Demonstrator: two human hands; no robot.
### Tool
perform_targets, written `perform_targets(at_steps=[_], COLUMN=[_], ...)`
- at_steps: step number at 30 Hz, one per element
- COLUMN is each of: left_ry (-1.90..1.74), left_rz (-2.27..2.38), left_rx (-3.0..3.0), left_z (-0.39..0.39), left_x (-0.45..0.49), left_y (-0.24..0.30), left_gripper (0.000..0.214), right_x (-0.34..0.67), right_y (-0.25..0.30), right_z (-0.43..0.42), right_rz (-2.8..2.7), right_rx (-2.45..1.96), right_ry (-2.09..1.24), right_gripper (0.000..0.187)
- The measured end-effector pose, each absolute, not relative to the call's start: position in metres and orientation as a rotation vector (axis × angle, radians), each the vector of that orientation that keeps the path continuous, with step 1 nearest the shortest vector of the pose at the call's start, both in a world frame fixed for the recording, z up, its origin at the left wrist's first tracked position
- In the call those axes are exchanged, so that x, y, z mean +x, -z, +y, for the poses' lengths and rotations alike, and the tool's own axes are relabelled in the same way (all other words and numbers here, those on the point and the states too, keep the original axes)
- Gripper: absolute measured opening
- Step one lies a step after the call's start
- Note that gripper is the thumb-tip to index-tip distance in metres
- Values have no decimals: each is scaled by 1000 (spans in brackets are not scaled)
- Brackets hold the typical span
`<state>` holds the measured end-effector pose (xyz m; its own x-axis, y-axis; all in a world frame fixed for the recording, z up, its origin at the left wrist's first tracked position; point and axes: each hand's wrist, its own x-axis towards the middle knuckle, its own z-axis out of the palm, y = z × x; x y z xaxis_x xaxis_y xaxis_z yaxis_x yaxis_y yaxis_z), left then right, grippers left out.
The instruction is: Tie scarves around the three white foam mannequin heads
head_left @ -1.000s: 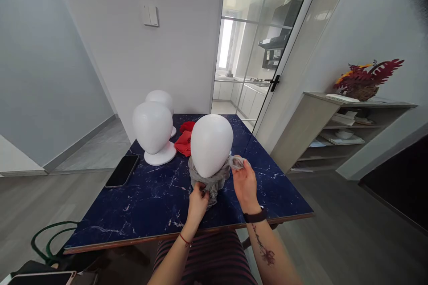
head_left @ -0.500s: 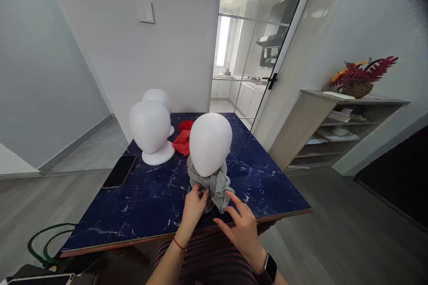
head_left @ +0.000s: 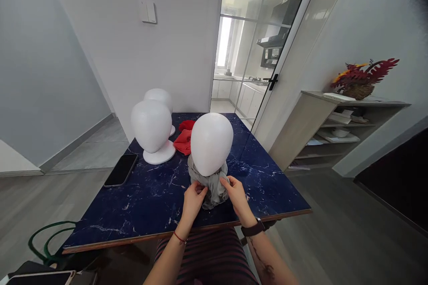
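A white foam mannequin head (head_left: 212, 142) stands upright near the table's front edge, with a grey scarf (head_left: 214, 191) wrapped round its neck and bunched at the front. On the left side of the bunch, my left hand (head_left: 193, 200) pinches the cloth between thumb and fingers. My right hand (head_left: 236, 193) grips the scarf's right side, high up under the head's chin, its fingers closed on a fold. The mannequin's base is hidden by the scarf.
Two more white mannequin heads, the nearer one (head_left: 152, 127) and one behind (head_left: 158, 95), stand at left. Red cloth (head_left: 183, 141) lies between them and the front head. A phone (head_left: 121, 170) rests on the blue marbled table (head_left: 150, 209). A shelf (head_left: 334, 129) stands to the right.
My right hand has moved up and inward from the scarf's lower right, its spread fingers closing on the cloth. The loose grey end is tucked closer. My left hand has barely moved.
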<state>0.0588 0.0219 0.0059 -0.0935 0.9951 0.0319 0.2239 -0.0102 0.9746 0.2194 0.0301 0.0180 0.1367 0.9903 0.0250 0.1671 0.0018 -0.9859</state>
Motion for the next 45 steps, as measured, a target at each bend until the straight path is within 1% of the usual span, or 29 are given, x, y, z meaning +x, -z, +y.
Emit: perform_targets(at_steps=[2,4,7,9,11,13,15,18,20,25,29,31,34,36,37,39,41,43,45], left_ry=[-1284,-1380,-1346,-1296,-1304,-1348,-1422,-1556,-1571,-1350,-1194,-1141,-1084,-1035,-1020,-1031,-1124,-1193,-1213], left_rz=[1548,1659,1641,1614,1645,1640,1576,1542,1598,1577,1493,1448,1417,1415,1406,1376,1344,1335,1317], left_rx=[1350,1393,1439,1422,1395,1369,1346,1292,1244,1314,1444,1476,1473,1463,1405,1194,945,833,788], left_z=[19,16,14,16,19,21,22,19,19,22,22,20,20,22,25,34,46,59,70], left_x=[59,60,67,75,82,86,85,74,65,57,68,73,70,58,48,28,10,0,-1], left_y=[-8,-14,-21,-22,-21,-20,-20,-20,-17,-6,-7,-8,-8,-8,-8,-11,-16,-20,-24], left_gripper=[16,22,32,31,27,22,20,24,27,28,33,31,23,25,27,32,33,33,40], right_x=[224,230,235,233,229,226,227,236,243,246,233,228,232,243,250,262,267,264,253], right_y=[-14,-14,-18,-22,-24,-24,-21,-14,-10,-8,-13,-14,-14,-14,-15,-16,-16,-14,-10], right_z=[28,26,23,22,24,27,32,38,41,42,37,35,35,38,39,45,53,64,75], right_rz=[-1241,-1338,-1361,-1292,-1318,-1398,-1385,-1155,-1060,-1211,-1142,-1149,-1264,-1305,-1271,-1096,-890,-758,-716], right_rx=[-1322,-1390,-1574,-1631,-1628,-1587,-1490,-1333,-1311,-1354,-1226,-1197,-1279,-1318,-1306,-1243,-1182,-1112,-1021], right_ry=[-1068,-1025,-782,-623,-569,-617,-724,-888,-930,-1062,-1215,-1280,-1215,-1152,-1156,-1221,-1284,-1326,-1362], right_gripper=[47,50,52,48,43,41,43,45,48,51,47,45,39,34,34,42,48,49,48])
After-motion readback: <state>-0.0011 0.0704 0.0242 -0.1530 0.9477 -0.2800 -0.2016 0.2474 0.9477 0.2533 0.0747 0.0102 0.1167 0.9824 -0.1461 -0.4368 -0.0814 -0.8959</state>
